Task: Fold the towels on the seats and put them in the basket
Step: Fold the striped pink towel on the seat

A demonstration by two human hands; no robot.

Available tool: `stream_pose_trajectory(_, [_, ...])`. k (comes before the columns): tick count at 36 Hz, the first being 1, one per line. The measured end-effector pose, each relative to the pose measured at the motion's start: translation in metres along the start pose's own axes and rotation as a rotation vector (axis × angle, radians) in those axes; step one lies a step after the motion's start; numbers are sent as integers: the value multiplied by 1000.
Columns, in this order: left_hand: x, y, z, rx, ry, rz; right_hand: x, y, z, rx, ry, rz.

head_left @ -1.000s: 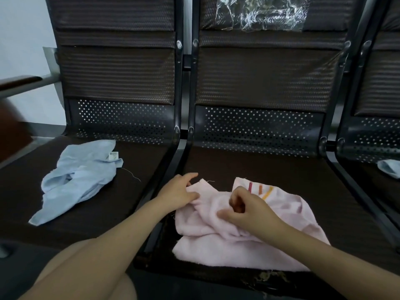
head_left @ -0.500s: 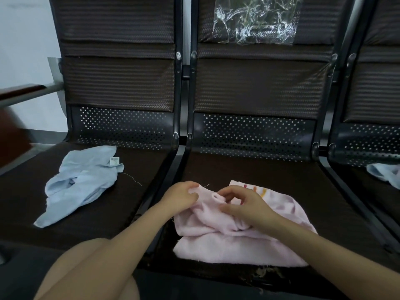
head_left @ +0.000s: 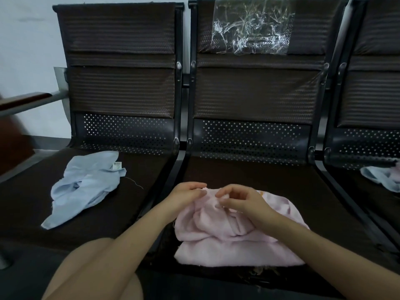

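- Since the earlier frames the right hand (head_left: 242,202) has been brought leftward across the pink towel (head_left: 236,237), so that it is now seen close beside the left hand (head_left: 186,193); the towel's coloured stripes, plainly visible before, are now almost wholly hidden behind the right hand.
- The pink towel is left crumpled and unfolded on the middle seat (head_left: 249,176), towards its front edge.
- The towel's far left edge is pinched by the left hand, the fingers being curled onto the cloth.
- The right hand is held over the bunched top of the towel with its fingers bent; a fold appears to be nipped between thumb and fingertips, though the exact grip cannot be made out clearly.
- A light blue towel (head_left: 86,187) is seen lying rumpled on the left seat (head_left: 140,169), with a small white label (head_left: 117,165) turned up at its far corner and a loose thread trailing beside it.
- Another light blue towel (head_left: 383,177) is partly seen on the right seat (head_left: 355,182), cut by the frame's edge.
- A sheet of crinkled clear plastic (head_left: 251,29) is fixed to the middle seat's backrest.
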State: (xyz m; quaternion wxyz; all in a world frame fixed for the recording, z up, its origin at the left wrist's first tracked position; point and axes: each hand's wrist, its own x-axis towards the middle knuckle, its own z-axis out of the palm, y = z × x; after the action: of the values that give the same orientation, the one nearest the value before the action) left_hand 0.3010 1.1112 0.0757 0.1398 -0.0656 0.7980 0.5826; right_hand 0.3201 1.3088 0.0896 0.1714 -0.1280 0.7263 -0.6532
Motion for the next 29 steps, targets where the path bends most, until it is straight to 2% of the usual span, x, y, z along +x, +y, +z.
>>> stream_pose_trajectory(4, [-1,6,5,-47,-28,-14,-1,-12,-5,170,-1,-16])
stream_pose_trajectory(7, [-3,11,7,-125,-95,-47,-4,-25,-10,202,49,-16])
stream_pose_trajectory(13, [-9,16,3,-139,-163,19,-11,-38,-24,-177,182,-126])
stream_pose_trajectory(16, [-13,15,-2,-186,-70,104,-13,-38,-33,-421,140,-139])
stream_pose_trajectory(23, [-23,27,-18,-183,240,250,-19,-35,-49,-642,-66,117])
stream_pose_trajectory(26, [-26,31,-33,-241,402,283,-24,-37,-57,-752,-142,172])
stream_pose_trajectory(29, [-27,29,-52,-234,521,291,-27,-41,-68,-643,-95,145])
